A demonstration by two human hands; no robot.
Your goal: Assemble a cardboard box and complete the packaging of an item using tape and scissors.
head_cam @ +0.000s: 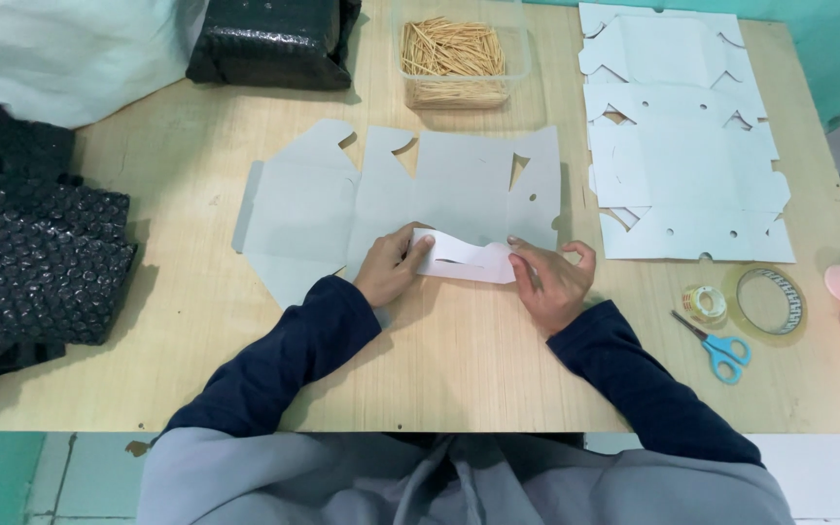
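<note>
Both forearms are reaching in from the bottom of the frame, the left hand and right hand each pinching an end of the folded flap of the flat cardboard box blank lying at table centre. At upper centre, a clear plastic tub is holding wooden sticks. The flap is sitting between the two closed grips, lifted off the blank's near edge.

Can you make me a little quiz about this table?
1. True or false: both hands touch the folded flap.
2. What lies closest to the scissors? A. tape rolls B. sticks C. bubble wrap
3. Fill in: the stack of flat cut card lies on the person's ____ side.

Key: 1 true, the left hand and right hand pinch its ends. 2 A. 3 right.
</note>
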